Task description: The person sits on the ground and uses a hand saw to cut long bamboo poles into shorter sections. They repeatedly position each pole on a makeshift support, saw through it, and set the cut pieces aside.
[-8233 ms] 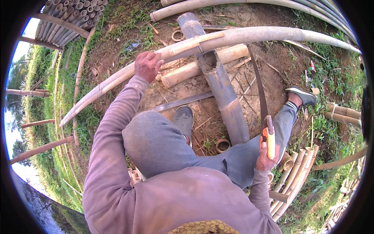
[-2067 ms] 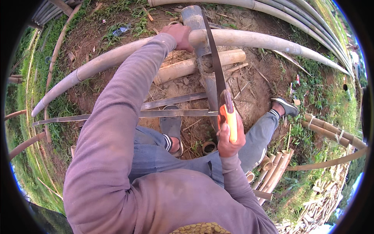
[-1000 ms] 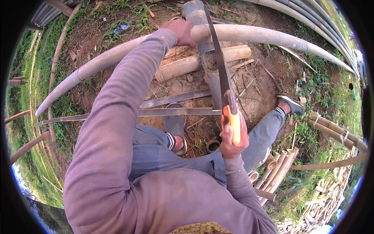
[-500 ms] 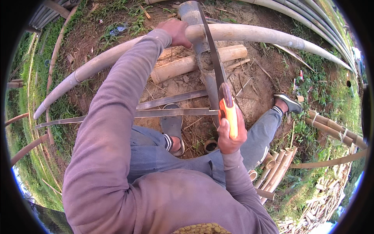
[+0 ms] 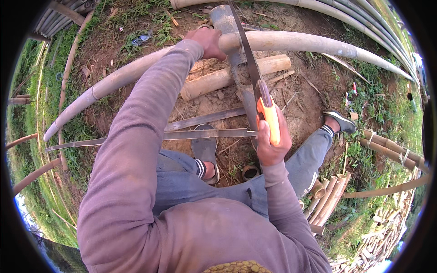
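Note:
A long pale bamboo pole [image 5: 300,42] lies crosswise in front of me, resting on a thick grey post-like support [image 5: 223,18]. Around the pole, just left of that support, my left hand [image 5: 207,42] is closed. My right hand [image 5: 276,143] grips the orange handle of a handsaw [image 5: 251,63]. Its dark blade runs away from me and crosses the pole right of my left hand, at the support. How deep the teeth sit in the bamboo is hidden. Under the pole lies a short cut bamboo piece [image 5: 209,85].
Flat split strips [image 5: 205,117] lie across the ground before my feet. Short bamboo lengths [image 5: 328,198] are stacked by my right leg. More long poles [image 5: 318,7] lie beyond, and a tied bamboo rail [image 5: 387,148] stands at right.
My right hand has pushed the saw forward, away from me, along the cut line. The left hand keeps its hold on the pole. The whole view has shifted slightly.

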Available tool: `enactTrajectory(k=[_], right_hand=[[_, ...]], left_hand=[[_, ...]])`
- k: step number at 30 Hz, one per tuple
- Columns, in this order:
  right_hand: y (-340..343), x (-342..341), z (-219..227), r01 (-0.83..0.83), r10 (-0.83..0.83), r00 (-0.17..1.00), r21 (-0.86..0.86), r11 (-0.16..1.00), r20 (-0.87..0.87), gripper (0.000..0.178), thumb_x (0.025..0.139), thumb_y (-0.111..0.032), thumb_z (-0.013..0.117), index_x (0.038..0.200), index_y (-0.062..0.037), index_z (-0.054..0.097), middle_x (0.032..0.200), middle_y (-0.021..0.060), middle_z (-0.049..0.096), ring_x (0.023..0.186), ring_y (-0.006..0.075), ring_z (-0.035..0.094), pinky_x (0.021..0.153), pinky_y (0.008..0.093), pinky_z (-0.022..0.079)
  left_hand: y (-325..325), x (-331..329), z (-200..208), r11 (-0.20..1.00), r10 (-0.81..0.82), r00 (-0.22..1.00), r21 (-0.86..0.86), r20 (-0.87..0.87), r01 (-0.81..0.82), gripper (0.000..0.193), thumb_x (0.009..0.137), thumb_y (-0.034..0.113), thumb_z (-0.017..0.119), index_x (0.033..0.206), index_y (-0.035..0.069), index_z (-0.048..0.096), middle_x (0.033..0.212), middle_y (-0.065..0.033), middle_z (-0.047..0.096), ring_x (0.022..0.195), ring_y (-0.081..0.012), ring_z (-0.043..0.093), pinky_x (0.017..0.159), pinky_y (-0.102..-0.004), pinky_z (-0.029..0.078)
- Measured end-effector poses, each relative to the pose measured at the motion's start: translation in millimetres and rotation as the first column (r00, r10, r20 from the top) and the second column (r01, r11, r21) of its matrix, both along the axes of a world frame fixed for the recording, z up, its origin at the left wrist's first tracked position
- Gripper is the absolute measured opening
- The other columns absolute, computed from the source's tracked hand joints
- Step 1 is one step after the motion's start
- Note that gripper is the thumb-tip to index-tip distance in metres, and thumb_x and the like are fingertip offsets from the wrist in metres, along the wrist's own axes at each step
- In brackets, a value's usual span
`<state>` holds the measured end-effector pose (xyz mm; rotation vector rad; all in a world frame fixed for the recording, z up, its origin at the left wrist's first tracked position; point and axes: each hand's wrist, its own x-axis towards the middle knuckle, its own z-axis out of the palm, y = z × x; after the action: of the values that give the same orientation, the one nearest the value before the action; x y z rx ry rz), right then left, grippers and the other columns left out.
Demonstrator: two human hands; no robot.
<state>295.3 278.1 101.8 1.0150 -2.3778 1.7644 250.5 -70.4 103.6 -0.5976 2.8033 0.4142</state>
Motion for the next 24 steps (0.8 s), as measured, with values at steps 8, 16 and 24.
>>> enactTrajectory(k=[8, 16, 24], right_hand=[[14.5, -1.8, -2.7, -0.018, 0.018, 0.999, 0.017, 1.0, 0.044, 0.05, 0.102, -0.017, 0.071, 0.141, 0.0114, 0.058, 0.118, 0.0209, 0.076, 0.085, 0.0172, 0.071, 0.077, 0.0299, 0.057], [-15.5, -12.0, 12.6, -0.021, 0.021, 1.0, -0.013, 1.0, -0.013, 0.048, 0.099, -0.005, 0.072, 0.142, 0.0104, 0.058, 0.124, 0.0214, 0.075, 0.109, 0.0264, 0.076, 0.094, 0.0365, 0.059], [8.6, 0.2, -11.0, 0.008, -0.006, 0.998, -0.045, 0.999, 0.056, 0.047, 0.098, -0.007, 0.071, 0.138, 0.0144, 0.058, 0.122, 0.0256, 0.075, 0.107, 0.0334, 0.077, 0.094, 0.0392, 0.061]], left_hand=[[6.9, -2.7, -3.7, 1.0, 0.018, 1.0, -0.02, 0.014, -0.018, 0.079, 0.067, 0.051, 0.082, 0.134, 0.013, 0.068, 0.119, -0.0161, 0.077, 0.115, -0.0362, 0.072, 0.104, -0.0493, 0.055], [-3.3, -3.9, 12.0, 1.0, 0.003, 0.999, 0.005, 0.032, -0.003, 0.076, 0.069, 0.053, 0.083, 0.131, 0.011, 0.071, 0.126, -0.0162, 0.075, 0.12, -0.0353, 0.07, 0.105, -0.0481, 0.055], [4.6, -1.7, -5.9, 0.999, 0.022, 0.999, -0.03, -0.026, -0.023, 0.073, 0.066, 0.051, 0.083, 0.125, 0.01, 0.071, 0.118, -0.0156, 0.077, 0.113, -0.0367, 0.072, 0.102, -0.0484, 0.056]])
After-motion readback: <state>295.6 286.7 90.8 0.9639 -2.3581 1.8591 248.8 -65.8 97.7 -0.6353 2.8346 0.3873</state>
